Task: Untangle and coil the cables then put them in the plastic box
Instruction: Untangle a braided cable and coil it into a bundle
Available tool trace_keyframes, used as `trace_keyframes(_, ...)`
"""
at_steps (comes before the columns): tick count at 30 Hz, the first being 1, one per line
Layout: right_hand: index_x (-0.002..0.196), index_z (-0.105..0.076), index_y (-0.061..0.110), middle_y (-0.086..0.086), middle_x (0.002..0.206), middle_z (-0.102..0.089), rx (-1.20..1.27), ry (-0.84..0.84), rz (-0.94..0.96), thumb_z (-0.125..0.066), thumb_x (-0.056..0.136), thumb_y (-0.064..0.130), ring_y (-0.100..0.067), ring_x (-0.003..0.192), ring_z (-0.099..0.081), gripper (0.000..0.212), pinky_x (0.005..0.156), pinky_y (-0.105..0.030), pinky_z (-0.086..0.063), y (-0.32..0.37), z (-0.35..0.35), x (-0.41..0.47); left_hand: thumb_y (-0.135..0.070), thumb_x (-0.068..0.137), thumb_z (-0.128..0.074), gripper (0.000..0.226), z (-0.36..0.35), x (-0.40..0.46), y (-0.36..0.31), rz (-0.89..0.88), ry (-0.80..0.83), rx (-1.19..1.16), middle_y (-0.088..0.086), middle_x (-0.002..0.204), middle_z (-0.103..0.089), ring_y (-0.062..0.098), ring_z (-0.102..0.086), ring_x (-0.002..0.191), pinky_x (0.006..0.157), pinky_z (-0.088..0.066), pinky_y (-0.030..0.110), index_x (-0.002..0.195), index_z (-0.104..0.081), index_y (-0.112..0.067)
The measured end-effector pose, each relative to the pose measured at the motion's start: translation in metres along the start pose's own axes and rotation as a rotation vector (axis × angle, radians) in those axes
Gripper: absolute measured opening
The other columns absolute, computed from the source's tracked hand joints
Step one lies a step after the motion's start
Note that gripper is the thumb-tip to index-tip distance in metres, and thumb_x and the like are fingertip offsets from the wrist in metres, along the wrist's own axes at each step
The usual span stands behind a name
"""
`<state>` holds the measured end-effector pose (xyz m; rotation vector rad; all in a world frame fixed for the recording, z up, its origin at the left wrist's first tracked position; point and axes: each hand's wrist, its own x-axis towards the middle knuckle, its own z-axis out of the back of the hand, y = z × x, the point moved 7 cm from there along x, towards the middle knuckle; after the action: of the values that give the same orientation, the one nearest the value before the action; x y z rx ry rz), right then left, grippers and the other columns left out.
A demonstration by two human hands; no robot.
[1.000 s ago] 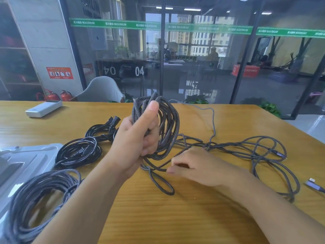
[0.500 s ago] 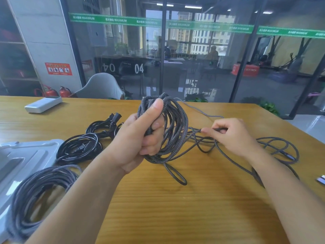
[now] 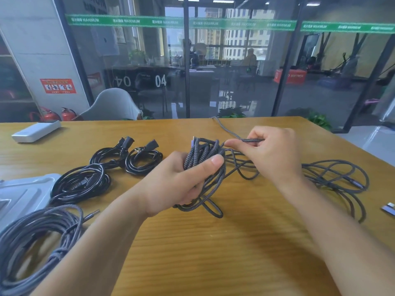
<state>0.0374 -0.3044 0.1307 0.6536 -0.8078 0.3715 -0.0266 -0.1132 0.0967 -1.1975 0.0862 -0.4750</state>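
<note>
Where the desk [image 3: 213, 253] meets the left edge of our view, we see a grey coil [image 3: 36, 236] lying partly on the pale plastic box [image 3: 23, 193], whose body runs out of frame. Behind them, near the far edge, a white block [image 3: 35, 131] rests on the wood. Next come three black coils [image 3: 128, 161], bundled and lying side by side, two of them with plugs pointing away from us.

At the middle, our left hand [image 3: 177, 184] grips a braided bundle [image 3: 205, 159], fingers curled round its loops and the thumb [image 3: 205, 165] pressed across the front. The lower loops of the bundle hang down and touch the desk just beneath the hand. Just to the right, our right hand [image 3: 271, 154] pinches a single strand [image 3: 250, 140] of the same braided cable between thumb and forefinger, held level and close to the top of the bundle; the other fingers are loosely curled.

Beyond the right wrist, the loose cable [image 3: 337, 176] sprawls over the desk in wide crossing loops, one thin run trailing off toward the far edge. At the right border a small flat connector [image 3: 388, 210] lies apart from the loops.
</note>
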Motion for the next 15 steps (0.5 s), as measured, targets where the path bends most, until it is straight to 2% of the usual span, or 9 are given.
trace_keyframes(4, 0.053, -0.050, 0.021, 0.010, 0.044, -0.044, 0.066, 0.034, -0.060, -0.083, 0.075, 0.065, -0.010, 0.045, -0.040, 0.060, 0.048, -0.029, -0.032, 0.004, -0.005, -0.003, -0.053, 0.094, -0.060, 0.055, -0.007, 0.002, 0.002, 0.029, -0.024, 0.086, -0.003, 0.047, -0.035, 0.018, -0.029, 0.045, 0.046, -0.030, 0.023, 0.051, -0.039, -0.025)
trace_keyframes(8, 0.056, -0.060, 0.012, 0.005, 0.047, -0.053, 0.213, 0.119, -0.158, -0.067, 0.098, 0.046, -0.008, 0.047, -0.044, 0.054, 0.051, -0.027, -0.032, 0.006, -0.011, -0.003, -0.054, 0.099, -0.058, 0.056, -0.011, 0.007, 0.013, 0.059, -0.071, 0.247, -0.009, 0.047, -0.041, 0.013, -0.035, 0.045, 0.050, -0.036, 0.026, 0.061, -0.037, -0.019)
trace_keyframes(9, 0.057, -0.063, 0.012, 0.010, 0.047, -0.054, 0.256, 0.156, -0.183, -0.063, 0.102, 0.042, -0.007, 0.048, -0.048, 0.053, 0.052, -0.027, -0.034, 0.007, -0.012, -0.004, -0.060, 0.099, -0.057, 0.058, -0.009, 0.008, 0.016, 0.067, -0.096, 0.318, -0.009, 0.049, -0.044, 0.013, -0.039, 0.047, 0.053, -0.039, 0.029, 0.065, -0.039, -0.016)
trace_keyframes(11, 0.058, -0.062, 0.015, 0.015, 0.046, -0.052, 0.312, 0.236, -0.189, -0.059, 0.104, 0.037, -0.012, 0.056, -0.059, 0.052, 0.058, -0.037, -0.046, 0.016, -0.015, -0.008, -0.074, 0.094, -0.051, 0.062, -0.005, 0.011, 0.025, 0.076, -0.148, 0.430, -0.009, 0.053, -0.047, 0.015, -0.043, 0.051, 0.060, -0.045, 0.037, 0.074, -0.042, -0.016)
trace_keyframes(13, 0.061, -0.060, 0.018, 0.009, 0.050, -0.053, 0.324, 0.303, -0.120, -0.058, 0.104, 0.033, -0.019, 0.062, -0.063, 0.046, 0.065, -0.045, -0.054, 0.031, -0.021, -0.015, -0.079, 0.087, -0.045, 0.066, 0.001, 0.013, 0.033, 0.079, -0.215, 0.476, -0.008, 0.053, -0.047, 0.017, -0.044, 0.052, 0.060, -0.045, 0.040, 0.071, -0.041, -0.016)
trace_keyframes(15, 0.080, -0.073, 0.022, 0.005, 0.060, -0.062, 0.330, 0.364, -0.069, -0.057, 0.104, 0.029, -0.017, 0.062, -0.063, 0.029, 0.063, -0.039, -0.054, 0.045, -0.028, -0.025, -0.085, 0.082, -0.039, 0.072, 0.010, 0.013, 0.037, 0.095, -0.308, 0.530, -0.002, 0.054, -0.054, 0.020, -0.050, 0.053, 0.059, -0.045, 0.039, 0.067, -0.044, -0.015)
